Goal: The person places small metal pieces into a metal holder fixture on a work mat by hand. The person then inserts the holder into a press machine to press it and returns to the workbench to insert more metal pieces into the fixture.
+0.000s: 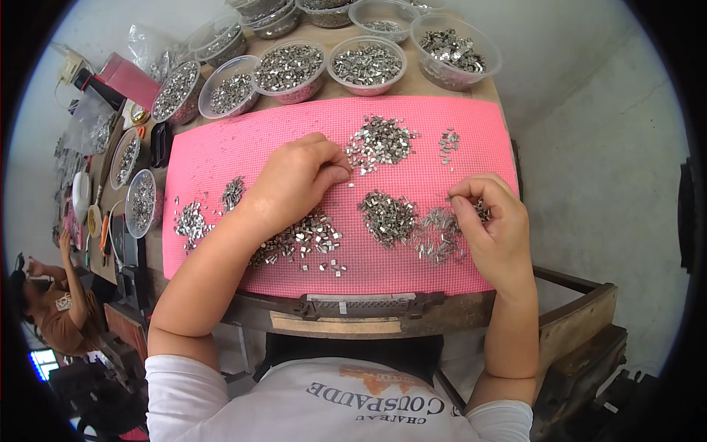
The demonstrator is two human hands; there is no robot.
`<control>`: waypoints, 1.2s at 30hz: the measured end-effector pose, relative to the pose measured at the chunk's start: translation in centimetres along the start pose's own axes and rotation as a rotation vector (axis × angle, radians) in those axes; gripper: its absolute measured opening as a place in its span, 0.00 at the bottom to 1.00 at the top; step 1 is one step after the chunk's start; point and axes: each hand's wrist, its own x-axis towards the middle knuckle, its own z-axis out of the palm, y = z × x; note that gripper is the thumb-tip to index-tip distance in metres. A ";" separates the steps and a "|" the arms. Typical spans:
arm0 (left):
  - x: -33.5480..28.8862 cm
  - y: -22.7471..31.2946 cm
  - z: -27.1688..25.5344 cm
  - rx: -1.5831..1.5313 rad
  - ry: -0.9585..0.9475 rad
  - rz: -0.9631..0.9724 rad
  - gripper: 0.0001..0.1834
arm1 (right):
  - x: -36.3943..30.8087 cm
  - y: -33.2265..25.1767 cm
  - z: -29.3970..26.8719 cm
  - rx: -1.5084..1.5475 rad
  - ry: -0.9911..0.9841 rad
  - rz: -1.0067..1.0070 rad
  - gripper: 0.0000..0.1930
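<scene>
My left hand (298, 177) is closed, thumb and fingers pressed together at the lower left edge of a pile of small silvery metal pieces (383, 140). Whatever lies between those fingertips is too small to make out. My right hand (497, 228) pinches what looks like a small metal piece (451, 197) between thumb and forefinger. Beside it lie a heap of thin, pale metal pieces (436, 237) and a darker heap (388, 219). Above it, a loose row of pieces (448, 142) is spread out. Flat shiny pieces (317, 236) lie beneath my left forearm, which partly hides them.
A pink textured mat (287, 124) covers the table. Clear plastic tubs of metal pieces (289, 70) line its far edge, with another tub (143, 203) at the left. A pink container (129, 79) lies at the far left. Another person (62, 309) sits at lower left.
</scene>
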 end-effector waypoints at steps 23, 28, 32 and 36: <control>-0.2 0.3 1.5 -0.012 0.033 -0.078 0.07 | -5.7 1.5 -0.1 0.458 0.030 0.255 0.04; -0.5 0.8 1.8 0.064 0.002 -0.066 0.06 | -6.1 1.7 0.1 0.532 -0.002 0.267 0.04; -1.1 1.8 1.6 0.026 -0.047 -0.076 0.06 | -6.8 1.7 0.5 0.507 0.004 0.239 0.04; -4.5 5.4 1.5 -0.115 -0.022 0.030 0.06 | -8.3 1.0 0.1 0.529 0.019 0.253 0.04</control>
